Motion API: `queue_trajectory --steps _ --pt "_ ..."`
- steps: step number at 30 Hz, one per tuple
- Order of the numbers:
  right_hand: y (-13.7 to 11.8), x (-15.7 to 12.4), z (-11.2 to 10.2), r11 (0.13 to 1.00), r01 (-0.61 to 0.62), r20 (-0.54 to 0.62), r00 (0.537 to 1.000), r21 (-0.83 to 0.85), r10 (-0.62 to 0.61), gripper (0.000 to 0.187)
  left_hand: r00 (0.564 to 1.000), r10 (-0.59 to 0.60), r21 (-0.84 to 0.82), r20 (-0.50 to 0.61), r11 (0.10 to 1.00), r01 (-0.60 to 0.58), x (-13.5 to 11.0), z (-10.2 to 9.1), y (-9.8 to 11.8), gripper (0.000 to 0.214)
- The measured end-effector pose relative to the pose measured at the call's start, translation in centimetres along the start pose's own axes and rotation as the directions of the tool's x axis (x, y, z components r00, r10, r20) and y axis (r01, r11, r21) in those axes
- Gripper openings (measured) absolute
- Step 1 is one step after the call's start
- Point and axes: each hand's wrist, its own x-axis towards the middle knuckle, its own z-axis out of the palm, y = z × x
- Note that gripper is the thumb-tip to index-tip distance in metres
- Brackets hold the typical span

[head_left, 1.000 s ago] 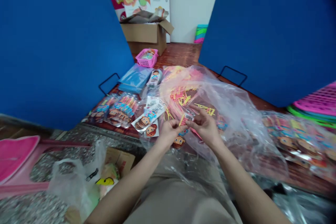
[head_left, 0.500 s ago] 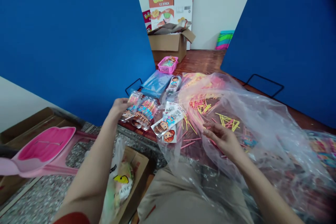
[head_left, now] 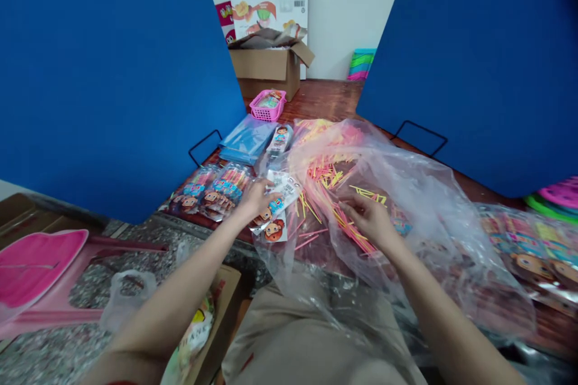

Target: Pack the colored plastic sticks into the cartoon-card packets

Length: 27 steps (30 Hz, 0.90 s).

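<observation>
My left hand [head_left: 258, 200] reaches over the printed cartoon cards [head_left: 284, 192], its fingertips stretched out and apart on the topmost one. Just left of it lie clear packets of coloured sticks with cartoon faces [head_left: 226, 189]. My right hand [head_left: 371, 219] hovers at the large clear plastic bag [head_left: 419, 186], fingers bent but apart, with nothing visible held. Thin pink and yellow sticks [head_left: 332, 174] are heaped in the bag's mouth, and a bundle of sticks [head_left: 354, 233] lies beneath the right hand.
Blue plastic sleeves [head_left: 248, 139] and a pink basket [head_left: 268, 106] stand farther back, before a cardboard box [head_left: 262, 66]. Blue panels [head_left: 112, 72] flank both sides. More filled packets [head_left: 528, 246] lie at right. A pink stool [head_left: 40, 264] is on the floor at left.
My left hand has left the packets on the left and moved right, onto the cards. My right hand stays by the bag. The view has turned slightly right.
</observation>
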Motion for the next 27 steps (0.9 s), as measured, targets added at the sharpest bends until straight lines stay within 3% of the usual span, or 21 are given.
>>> queue_trajectory --steps 5,9,15,19,21,23,27 --pt "3.2 0.7 -3.6 0.910 -0.124 -0.079 0.992 -0.397 0.101 0.028 0.987 -0.161 0.105 0.012 0.982 0.159 1.6 2.2 0.9 0.031" --pt "4.6 -0.2 -5.2 0.865 -0.228 0.041 0.961 -0.447 0.275 0.025 0.976 -0.216 0.083 0.016 0.973 0.214 2.3 2.2 0.5 0.025" --pt "1.8 -2.5 -4.2 0.851 -0.073 0.222 0.951 -0.519 0.217 0.037 0.990 -0.090 0.055 -0.105 0.994 0.097 1.6 1.8 0.8 0.029" --pt "0.2 -3.3 -3.0 0.783 -0.101 0.276 0.902 -0.614 0.333 0.044 0.969 -0.153 -0.206 -0.195 0.972 0.112 1.2 1.9 1.1 0.028" --pt "-0.2 -3.3 -2.2 0.739 -0.129 0.233 0.901 -0.661 0.366 0.041 0.960 -0.204 -0.425 -0.194 0.899 0.105 1.1 1.8 1.6 0.027" --pt "-0.2 -3.3 -1.5 0.691 -0.135 0.191 0.907 -0.710 0.374 0.034 0.961 -0.242 -0.634 -0.137 0.766 0.102 0.9 1.4 2.4 0.029" --pt "0.4 -3.3 -0.7 0.639 -0.080 0.180 0.926 -0.765 0.331 0.029 0.957 -0.286 -0.848 -0.038 0.516 0.121 0.2 0.2 4.5 0.038"
